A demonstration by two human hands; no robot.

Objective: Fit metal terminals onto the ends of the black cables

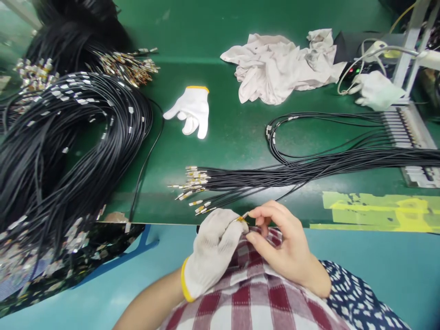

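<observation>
Left hand [215,252], gloved, fingers pinching cable connector [242,217] just off counter [227,137] front edge. Right hand [287,245] bare, fingers curled beside connector, grip unclear. Cable bundle [254,178] lies on counter beyond hands.

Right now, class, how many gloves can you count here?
3: a glove on the left hand, another on the green bench, a third crumpled beside the metal frame. The cloth heap may hide more.

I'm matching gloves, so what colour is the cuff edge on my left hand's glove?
Yellow, clearest in the head view.
</observation>
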